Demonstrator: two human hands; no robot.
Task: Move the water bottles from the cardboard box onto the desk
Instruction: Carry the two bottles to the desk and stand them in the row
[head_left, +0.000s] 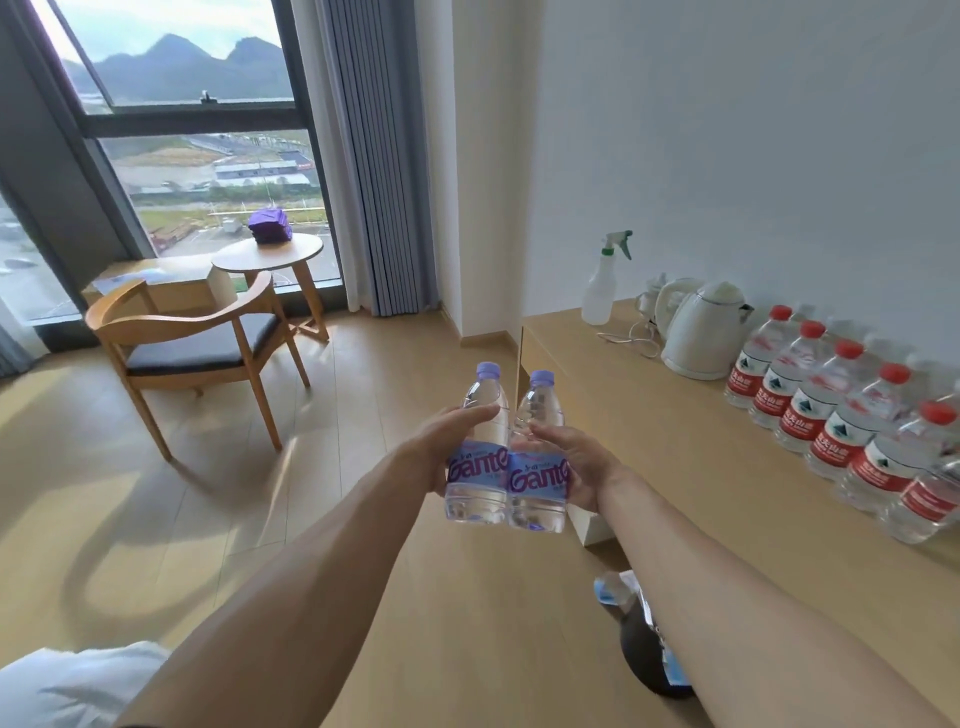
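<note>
STEP: carry, mid-transfer | ITEMS: I hold two purple-capped bottles upright, touching, above the floor, left bottle (477, 457) gripped by left hand (441, 441), right bottle (537, 462) by right hand (576, 462) | NEXT: swing right, set down on bare worktop (649, 426) beside red-capped row (852, 421), I judge.

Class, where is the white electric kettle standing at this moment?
In the head view it stands on the wooden desk at the right, against the wall: white electric kettle, between the spray bottle and the row of red-capped water bottles.

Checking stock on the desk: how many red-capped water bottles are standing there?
5 red-capped clear plastic water bottles stand in a row along the wall, right of the white kettle. More may lie beyond the frame's right edge.
</note>
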